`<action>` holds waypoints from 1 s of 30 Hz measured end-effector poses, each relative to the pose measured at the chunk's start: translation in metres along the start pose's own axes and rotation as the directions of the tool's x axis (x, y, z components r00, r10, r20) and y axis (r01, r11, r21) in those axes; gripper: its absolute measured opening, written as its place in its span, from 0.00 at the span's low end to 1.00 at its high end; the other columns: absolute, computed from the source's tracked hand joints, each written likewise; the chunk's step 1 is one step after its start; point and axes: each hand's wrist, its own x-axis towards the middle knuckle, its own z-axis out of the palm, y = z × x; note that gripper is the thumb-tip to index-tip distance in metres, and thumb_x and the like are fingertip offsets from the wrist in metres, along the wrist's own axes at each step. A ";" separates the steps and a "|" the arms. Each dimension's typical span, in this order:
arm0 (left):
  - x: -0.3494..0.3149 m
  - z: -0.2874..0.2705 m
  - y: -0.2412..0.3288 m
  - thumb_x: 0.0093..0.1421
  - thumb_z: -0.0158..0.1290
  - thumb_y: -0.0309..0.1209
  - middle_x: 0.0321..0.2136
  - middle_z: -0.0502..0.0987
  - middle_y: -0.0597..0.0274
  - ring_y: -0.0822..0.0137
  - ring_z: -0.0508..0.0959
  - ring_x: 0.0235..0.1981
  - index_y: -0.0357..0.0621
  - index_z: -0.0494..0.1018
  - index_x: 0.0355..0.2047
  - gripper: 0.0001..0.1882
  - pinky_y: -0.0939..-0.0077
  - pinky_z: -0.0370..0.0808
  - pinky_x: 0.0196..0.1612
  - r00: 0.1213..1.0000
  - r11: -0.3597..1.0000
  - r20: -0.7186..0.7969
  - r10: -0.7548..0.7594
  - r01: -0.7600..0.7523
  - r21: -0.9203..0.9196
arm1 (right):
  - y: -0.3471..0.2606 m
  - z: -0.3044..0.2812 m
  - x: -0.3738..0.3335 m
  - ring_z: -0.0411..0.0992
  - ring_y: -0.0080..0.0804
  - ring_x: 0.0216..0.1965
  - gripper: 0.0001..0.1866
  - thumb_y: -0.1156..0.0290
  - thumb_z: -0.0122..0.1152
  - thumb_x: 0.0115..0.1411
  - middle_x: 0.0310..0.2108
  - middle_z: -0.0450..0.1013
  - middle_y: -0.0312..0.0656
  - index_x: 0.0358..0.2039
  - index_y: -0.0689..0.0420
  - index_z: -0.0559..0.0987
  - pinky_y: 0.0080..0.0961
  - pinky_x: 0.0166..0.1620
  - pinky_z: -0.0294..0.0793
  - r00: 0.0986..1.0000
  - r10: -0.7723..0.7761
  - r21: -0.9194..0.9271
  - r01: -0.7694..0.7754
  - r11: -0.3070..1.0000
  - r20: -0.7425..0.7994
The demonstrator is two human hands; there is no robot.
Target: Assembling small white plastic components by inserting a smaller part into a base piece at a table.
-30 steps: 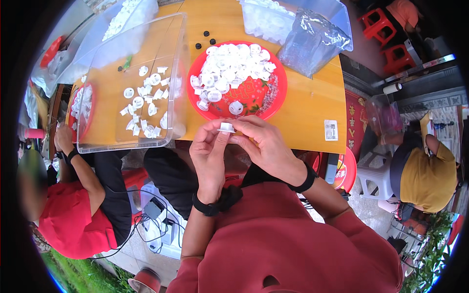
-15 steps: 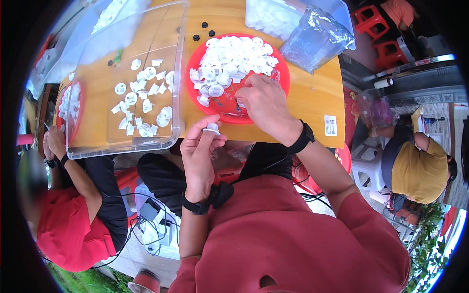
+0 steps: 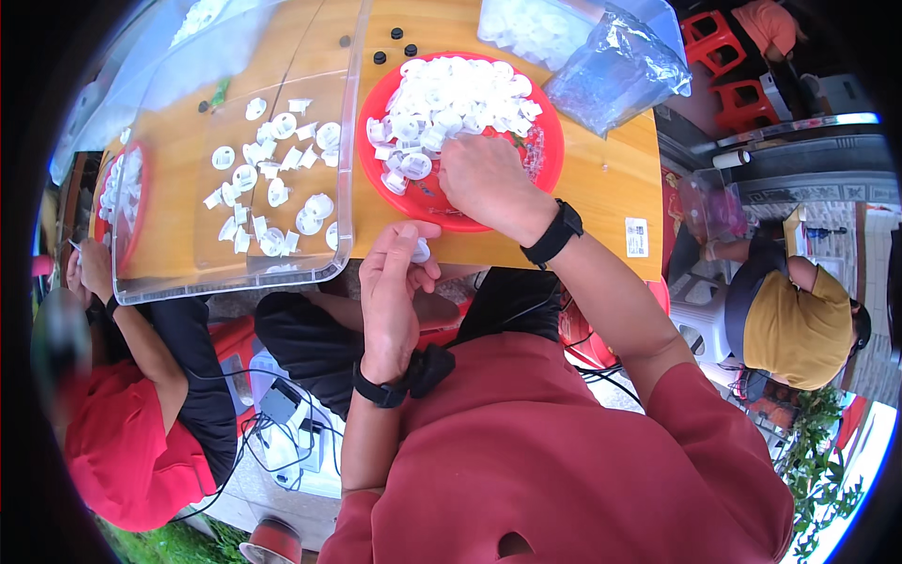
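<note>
My left hand (image 3: pixel 389 291) is closed around a small white flanged plastic part (image 3: pixel 421 251), held just off the table's front edge. My right hand (image 3: pixel 490 180) reaches into a round red plate (image 3: pixel 552 174), its fingers bunched and pointing down at the plate's bottom beside a heap of white plastic parts (image 3: pixel 465 94). The back of that hand covers its fingertips, so whatever they pinch is hidden. Small clear bits lie on the plate's bare right side.
Left of the plate, a clear plastic bin (image 3: pixel 235 289) holds scattered white parts (image 3: pixel 278 193). Black caps (image 3: pixel 396 34) sit behind the plate. A plastic bag (image 3: pixel 615 80) hangs over a bin at the back right. A person in red (image 3: pixel 141 442) works at the left.
My right hand has shifted left toward the heap, its fingers now tucked under. My left hand has turned, so its white part is partly covered by the fingers. The view has moved slightly.
</note>
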 end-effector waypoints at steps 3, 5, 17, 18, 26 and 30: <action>0.001 0.000 -0.005 0.68 0.48 0.38 0.24 0.74 0.70 0.81 0.69 0.22 0.41 0.76 0.37 0.13 0.88 0.64 0.25 1.000 0.996 0.005 0.030 -0.030 0.085 | 0.008 -0.004 -0.004 0.77 0.50 0.30 0.08 0.72 0.57 0.52 0.27 0.77 0.53 0.27 0.63 0.80 0.43 0.33 0.74 0.984 0.030 0.065 -0.042 0.997 0.175; 0.001 0.003 -0.005 0.67 0.49 0.38 0.24 0.74 0.71 0.82 0.69 0.22 0.42 0.76 0.38 0.13 0.88 0.64 0.25 0.999 0.992 0.009 0.048 -0.049 0.114 | 0.014 -0.006 -0.012 0.77 0.51 0.30 0.09 0.70 0.58 0.53 0.27 0.76 0.54 0.26 0.64 0.80 0.44 0.34 0.74 0.989 0.045 0.130 -0.063 0.990 0.140; 0.010 0.033 -0.005 0.64 0.55 0.33 0.22 0.72 0.75 0.85 0.64 0.19 0.43 0.76 0.40 0.08 0.90 0.58 0.21 0.986 0.970 -0.037 0.165 -0.156 0.185 | 0.002 -0.039 -0.065 0.73 0.30 0.25 0.07 0.72 0.61 0.56 0.24 0.73 0.43 0.31 0.64 0.76 0.26 0.30 0.71 0.999 0.034 0.618 -0.008 0.786 -0.029; 0.010 0.033 -0.006 0.64 0.55 0.32 0.22 0.72 0.76 0.85 0.63 0.18 0.43 0.76 0.39 0.07 0.90 0.58 0.21 0.979 0.967 -0.028 0.201 -0.194 0.166 | 0.000 -0.041 -0.067 0.74 0.38 0.28 0.07 0.72 0.61 0.55 0.25 0.74 0.46 0.30 0.64 0.76 0.31 0.33 0.73 0.999 0.036 0.609 -0.004 0.793 -0.041; 0.006 0.021 0.009 0.66 0.52 0.33 0.27 0.74 0.71 0.83 0.63 0.21 0.43 0.74 0.40 0.08 0.88 0.58 0.24 0.980 1.000 0.197 0.008 -0.008 -0.002 | 0.021 -0.045 -0.064 0.74 0.34 0.34 0.12 0.77 0.61 0.57 0.30 0.76 0.40 0.42 0.55 0.81 0.28 0.38 0.73 0.931 -0.276 0.744 0.358 0.564 -0.239; 0.004 0.012 0.016 0.66 0.51 0.33 0.29 0.75 0.67 0.81 0.61 0.20 0.41 0.74 0.40 0.09 0.87 0.55 0.22 0.876 0.984 0.471 -0.106 0.160 -0.075 | 0.035 -0.054 -0.061 0.75 0.30 0.35 0.10 0.75 0.62 0.58 0.32 0.77 0.39 0.41 0.54 0.83 0.26 0.39 0.73 0.892 -0.434 0.812 0.343 0.473 -0.124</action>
